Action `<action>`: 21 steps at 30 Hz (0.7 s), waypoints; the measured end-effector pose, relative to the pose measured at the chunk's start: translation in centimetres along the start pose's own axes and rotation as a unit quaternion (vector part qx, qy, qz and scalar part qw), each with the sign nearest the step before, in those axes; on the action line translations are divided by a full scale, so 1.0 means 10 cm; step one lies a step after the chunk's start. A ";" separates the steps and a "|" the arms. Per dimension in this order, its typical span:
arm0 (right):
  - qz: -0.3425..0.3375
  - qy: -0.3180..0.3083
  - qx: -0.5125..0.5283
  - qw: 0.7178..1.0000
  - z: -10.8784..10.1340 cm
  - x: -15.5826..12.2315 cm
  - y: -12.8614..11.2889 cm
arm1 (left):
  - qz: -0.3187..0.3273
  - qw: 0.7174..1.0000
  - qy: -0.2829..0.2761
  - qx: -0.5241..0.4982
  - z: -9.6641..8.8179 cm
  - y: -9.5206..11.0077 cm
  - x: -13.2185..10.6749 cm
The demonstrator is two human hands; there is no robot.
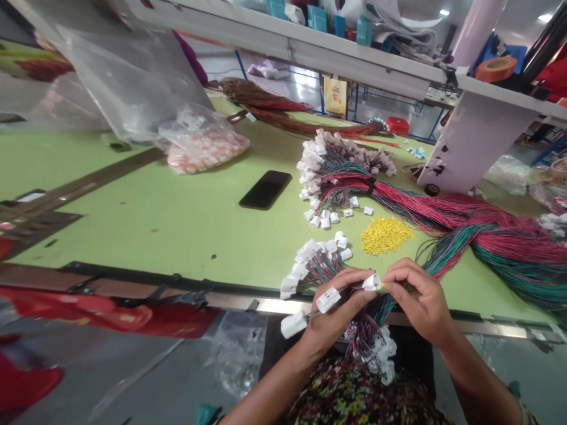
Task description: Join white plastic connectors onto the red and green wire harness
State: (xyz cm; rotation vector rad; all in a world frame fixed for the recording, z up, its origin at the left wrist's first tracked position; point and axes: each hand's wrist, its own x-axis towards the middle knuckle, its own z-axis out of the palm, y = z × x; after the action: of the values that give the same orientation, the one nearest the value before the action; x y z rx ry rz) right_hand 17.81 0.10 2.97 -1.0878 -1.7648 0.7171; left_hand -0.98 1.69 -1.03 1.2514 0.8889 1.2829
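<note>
Between thumb and fingers, my left hand (339, 301) holds a white plastic wire connector (371, 283) at the table's front edge. Two more wired connectors (328, 300) stick out from the same hand on its left side. My right hand (419, 298) pinches a small yellow piece (382, 285) against the connector's open end; how far in it sits I cannot tell. Behind my hands lies a pile of small yellow pieces (386, 235). White connectors on wires (305, 260) rest beside my left hand, and another cluster (381, 353) hangs over my lap.
A large tied bundle of red and green wires (425, 206) stretches to the right. A black phone (265, 189) lies on the green table (177, 230). Farther back are a plastic bag of small parts (206, 144), brown wires (274, 109) and a raised shelf (310, 50).
</note>
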 end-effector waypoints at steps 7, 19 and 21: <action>-0.049 0.011 -0.076 0.996 0.03 -0.08 -0.09 | 0.052 0.997 -0.016 0.053 0.01 -0.02 0.02; -0.066 -0.009 -0.078 0.995 0.00 -0.06 -0.09 | 0.100 0.992 -0.029 0.067 0.01 -0.04 0.01; -0.050 -0.004 -0.062 0.997 0.01 -0.05 -0.09 | 0.105 0.992 -0.029 0.068 0.02 -0.04 0.01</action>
State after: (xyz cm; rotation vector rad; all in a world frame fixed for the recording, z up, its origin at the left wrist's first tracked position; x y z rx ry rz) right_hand 17.54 -0.76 3.46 -1.0714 -1.8757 0.5584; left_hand -0.74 1.84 -1.34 1.5152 0.8313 1.3619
